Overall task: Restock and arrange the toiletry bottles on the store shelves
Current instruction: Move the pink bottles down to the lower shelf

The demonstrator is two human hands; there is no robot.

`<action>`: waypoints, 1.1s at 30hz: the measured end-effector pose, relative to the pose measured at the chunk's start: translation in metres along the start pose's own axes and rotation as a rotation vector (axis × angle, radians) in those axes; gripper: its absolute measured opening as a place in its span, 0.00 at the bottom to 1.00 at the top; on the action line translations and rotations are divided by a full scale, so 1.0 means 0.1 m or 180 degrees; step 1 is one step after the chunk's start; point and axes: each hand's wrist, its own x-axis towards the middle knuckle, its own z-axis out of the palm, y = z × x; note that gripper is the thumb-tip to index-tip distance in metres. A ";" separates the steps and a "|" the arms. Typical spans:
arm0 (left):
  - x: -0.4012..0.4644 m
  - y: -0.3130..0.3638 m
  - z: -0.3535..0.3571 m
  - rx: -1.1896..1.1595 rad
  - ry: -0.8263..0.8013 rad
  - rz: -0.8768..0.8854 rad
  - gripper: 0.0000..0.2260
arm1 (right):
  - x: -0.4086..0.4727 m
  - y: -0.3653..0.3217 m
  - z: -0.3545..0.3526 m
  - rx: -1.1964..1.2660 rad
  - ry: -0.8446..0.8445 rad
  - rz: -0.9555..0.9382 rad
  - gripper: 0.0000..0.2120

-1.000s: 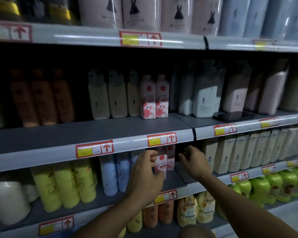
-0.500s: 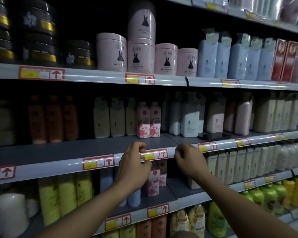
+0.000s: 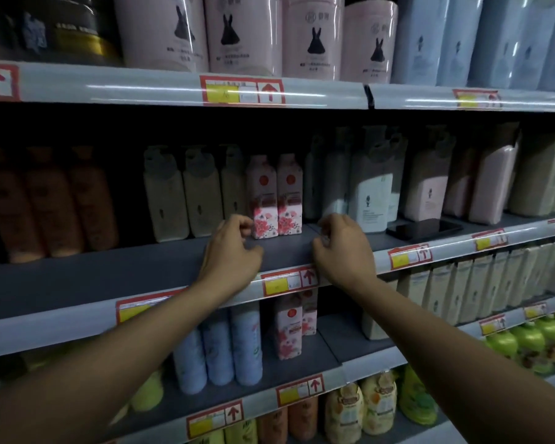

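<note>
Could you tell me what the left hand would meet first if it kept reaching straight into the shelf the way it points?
Most likely the left floral carton: the left hand points at its lower left corner, though depth is unclear.

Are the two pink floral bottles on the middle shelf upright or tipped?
Upright: the two pink floral bottles stand side by side, bases flat on the middle shelf.

Two bare forearms, no sleeves, left grip (image 3: 229,251) and right grip (image 3: 342,248) ungloved.
</note>
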 end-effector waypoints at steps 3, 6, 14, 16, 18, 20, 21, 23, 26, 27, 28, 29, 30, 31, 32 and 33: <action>0.38 -0.05 0.08 0.0116 0.0025 -0.0105 0.15 | 0.30 -0.01 0.11 -0.0063 -0.0106 0.0071 0.17; 0.70 -0.13 0.19 0.0283 -0.0042 -0.0155 0.20 | 0.59 -0.02 0.25 -0.0060 -0.0377 0.0116 0.21; 1.11 -0.27 0.43 0.0537 -0.0100 -0.0502 0.23 | 1.10 -0.05 0.68 0.1305 -0.0635 0.0786 0.28; 1.15 -0.29 0.47 0.0477 -0.0038 -0.0531 0.22 | 1.25 0.12 0.90 0.1580 -0.0656 0.0734 0.35; 1.18 -0.32 0.50 0.0425 0.0030 -0.0565 0.22 | 1.40 0.39 1.19 0.1753 -0.0740 0.0638 0.38; 1.20 -0.34 0.51 0.0364 0.0090 -0.0576 0.24 | 1.35 0.34 1.13 0.1864 -0.0683 0.0654 0.37; 1.20 -0.35 0.52 0.0316 0.0112 -0.0598 0.25 | 1.32 0.32 1.08 0.1901 -0.0634 0.0693 0.37; 1.22 -0.37 0.51 0.0171 0.0144 -0.0647 0.27 | 1.20 0.19 0.89 0.1914 -0.0605 0.0788 0.34; 1.18 -0.36 0.47 -0.0058 0.0138 -0.0735 0.28 | 1.06 0.07 0.68 0.1869 -0.0682 0.0811 0.28; 1.16 -0.36 0.44 -0.0149 0.0134 -0.0759 0.29 | 1.03 0.07 0.65 0.1884 -0.0729 0.0781 0.26; 1.14 -0.35 0.42 -0.0252 0.0115 -0.0768 0.31 | 1.00 0.06 0.60 0.1894 -0.0780 0.0744 0.25; 1.11 -0.33 0.38 -0.0352 0.0071 -0.0774 0.31 | 0.97 0.06 0.55 0.1893 -0.0839 0.0696 0.26; 1.07 -0.31 0.35 -0.0436 0.0017 -0.0777 0.30 | 0.93 0.06 0.50 0.1911 -0.0889 0.0640 0.26; 1.02 -0.29 0.32 -0.0509 -0.0031 -0.0767 0.29 | 0.90 0.06 0.45 0.1951 -0.0916 0.0592 0.27; 0.98 -0.29 0.29 -0.0590 -0.0062 -0.0728 0.28 | 0.85 0.05 0.39 0.1962 -0.0928 0.0547 0.28; 0.93 -0.28 0.26 -0.0680 -0.0092 -0.0690 0.29 | 0.79 0.04 0.34 0.1925 -0.0931 0.0490 0.29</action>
